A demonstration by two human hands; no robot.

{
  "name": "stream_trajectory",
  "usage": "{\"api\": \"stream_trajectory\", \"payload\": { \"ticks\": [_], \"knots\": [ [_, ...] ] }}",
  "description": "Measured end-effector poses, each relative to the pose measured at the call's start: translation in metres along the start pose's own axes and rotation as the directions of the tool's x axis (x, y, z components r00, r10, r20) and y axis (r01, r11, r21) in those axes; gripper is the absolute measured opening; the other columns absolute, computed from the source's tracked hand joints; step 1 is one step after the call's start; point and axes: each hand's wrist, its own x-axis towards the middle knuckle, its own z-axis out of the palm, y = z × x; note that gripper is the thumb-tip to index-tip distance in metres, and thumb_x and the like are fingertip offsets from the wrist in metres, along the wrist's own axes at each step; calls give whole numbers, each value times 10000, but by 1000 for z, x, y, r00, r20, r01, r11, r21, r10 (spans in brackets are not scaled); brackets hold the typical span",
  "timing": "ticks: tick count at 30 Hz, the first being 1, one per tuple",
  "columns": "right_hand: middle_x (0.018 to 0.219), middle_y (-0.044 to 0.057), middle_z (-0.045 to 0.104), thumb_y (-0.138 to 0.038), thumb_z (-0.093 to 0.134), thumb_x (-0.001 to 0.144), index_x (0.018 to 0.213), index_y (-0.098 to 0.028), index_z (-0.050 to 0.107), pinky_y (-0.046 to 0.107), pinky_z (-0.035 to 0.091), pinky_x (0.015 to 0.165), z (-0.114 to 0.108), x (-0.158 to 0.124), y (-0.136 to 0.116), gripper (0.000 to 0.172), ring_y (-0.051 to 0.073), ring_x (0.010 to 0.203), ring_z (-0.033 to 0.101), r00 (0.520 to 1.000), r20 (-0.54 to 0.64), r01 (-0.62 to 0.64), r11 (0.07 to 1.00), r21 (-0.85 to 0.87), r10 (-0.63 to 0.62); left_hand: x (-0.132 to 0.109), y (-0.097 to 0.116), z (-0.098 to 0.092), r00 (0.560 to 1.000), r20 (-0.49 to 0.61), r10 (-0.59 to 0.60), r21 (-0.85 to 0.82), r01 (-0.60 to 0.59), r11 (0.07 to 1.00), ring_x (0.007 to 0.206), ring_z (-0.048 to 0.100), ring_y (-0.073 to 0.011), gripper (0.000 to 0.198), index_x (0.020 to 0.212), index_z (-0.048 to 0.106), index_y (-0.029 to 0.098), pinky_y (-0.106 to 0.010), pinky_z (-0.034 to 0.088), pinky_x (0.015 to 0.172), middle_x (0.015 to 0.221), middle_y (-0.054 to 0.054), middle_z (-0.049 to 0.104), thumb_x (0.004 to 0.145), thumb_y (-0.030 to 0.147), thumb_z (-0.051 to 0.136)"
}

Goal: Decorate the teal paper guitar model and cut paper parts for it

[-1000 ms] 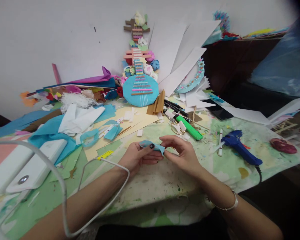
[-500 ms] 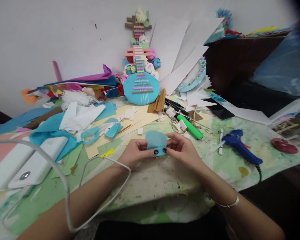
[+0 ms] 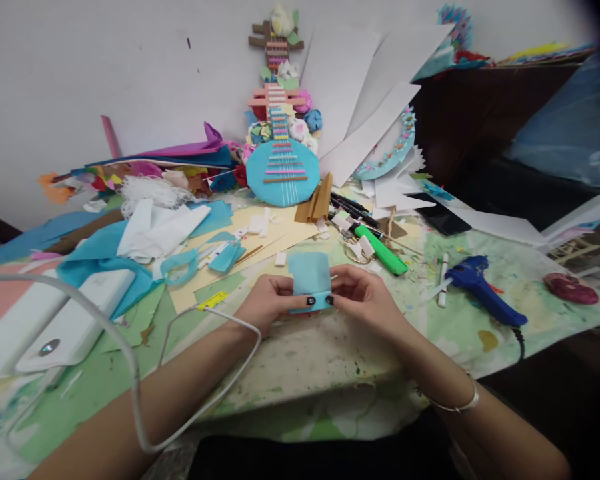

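Observation:
A small square of light blue tissue or crepe paper (image 3: pixel 310 272) is held up between both hands over the table's front part. My left hand (image 3: pixel 275 301) pinches its lower left corner, thumb in front and fingers behind. On the other side, my right hand (image 3: pixel 356 293) grips the lower right edge the same way, with its forefinger raised by the paper's side. The bottom edge looks folded into a strip under the thumbs. A small white block (image 3: pixel 281 259) lies just beyond the paper.
A paper lute (image 3: pixel 283 173) with paper flowers leans on the wall. To the right lie a green marker (image 3: pixel 384 252), a blue glue gun (image 3: pixel 485 290) and a phone (image 3: pixel 443 215). A white cable (image 3: pixel 135 373) loops over my left forearm from near a power bank (image 3: pixel 80 320). Blue paper scraps (image 3: pixel 226 257) lie left.
The top of the blue paper, rounded and bent before, now stands flatter and squarer. Both hands keep their pinch in nearly the same place.

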Motion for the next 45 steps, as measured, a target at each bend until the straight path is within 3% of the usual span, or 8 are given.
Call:
{"api": "stream_trajectory", "payload": {
  "ticks": [21, 29, 35, 41, 45],
  "knots": [
    [785, -1, 662, -116, 671, 647, 979, -203, 562, 270, 483, 677, 0, -1, 1, 360, 123, 702, 615, 1000, 1, 9, 998, -60, -9, 2, -2, 2, 997, -45, 70, 55, -67, 996, 626, 631, -155, 264, 719, 732, 108, -260, 493, 608, 702, -57, 713, 511, 240, 828],
    [893, 25, 625, -132, 657, 657, 986, -186, 585, 252, 462, 608, 2, -2, 1, 341, 97, 659, 562, 1000, 0, 9, 996, -91, -9, 0, -1, 6, 995, -85, 53, 11, -52, 999, 612, 630, -164, 229, 720, 732, 125, -271, 503, 592, 669, -39, 703, 514, 198, 798],
    [887, 35, 640, -205, 671, 707, 951, -192, 599, 313, 507, 734, 3, -2, 2, 255, 147, 783, 613, 1000, -8, 6, 998, -67, -7, 0, 0, 8, 994, -104, 15, 12, -14, 1000, 581, 620, -158, 236, 719, 735, 129, -271, 499, 567, 647, -36, 698, 510, 214, 805],
    [830, 21, 628, -253, 690, 705, 918, -198, 584, 312, 508, 710, 2, -2, 3, 244, 147, 751, 607, 1000, -11, 20, 998, -53, -21, 3, -3, 5, 994, -83, 72, 94, -64, 994, 540, 580, -133, 239, 678, 723, 103, -244, 453, 537, 593, -30, 671, 519, 259, 812],
    [895, 25, 594, -205, 680, 706, 1015, -212, 561, 295, 494, 693, 1, -2, 4, 331, 131, 736, 581, 998, -20, 50, 995, -90, -52, 2, -2, 7, 984, -123, 127, 197, -101, 975, 537, 551, -115, 233, 689, 702, 99, -229, 429, 532, 577, -1, 642, 520, 231, 793]
  ]
}}
